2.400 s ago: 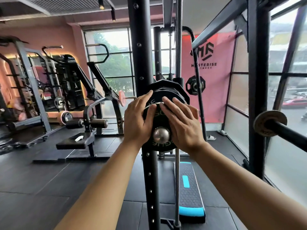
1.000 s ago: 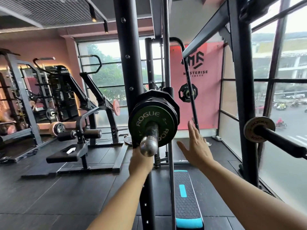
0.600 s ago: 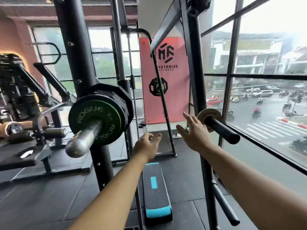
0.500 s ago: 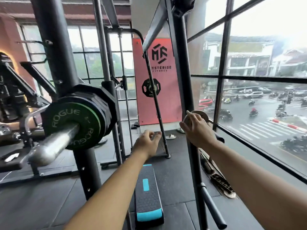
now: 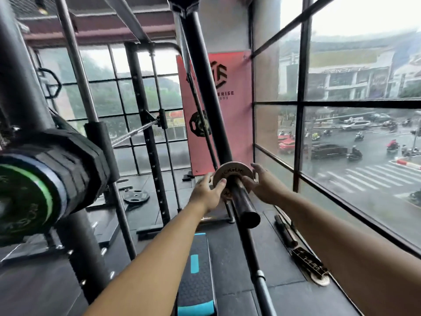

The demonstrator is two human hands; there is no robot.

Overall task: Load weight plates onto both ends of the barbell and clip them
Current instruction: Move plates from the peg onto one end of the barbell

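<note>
Head view: I have swung away from the loaded plates (image 5: pixel 75 165), now blurred at nine o'clock, and both hands have reached the small plate (image 5: pixel 232 173) on its peg (image 5: pixel 245 205) at centre. My left hand (image 5: pixel 206 193) pinches its rim, thumb on the face. My right hand (image 5: pixel 265 187) is spread at its three o'clock edge, contact unclear. I judge another plate is being fetched. It is pale, flat, round and worn; the peg a dark smooth tube; the loaded plates black and faceted, the outermost green-ringed
</note>
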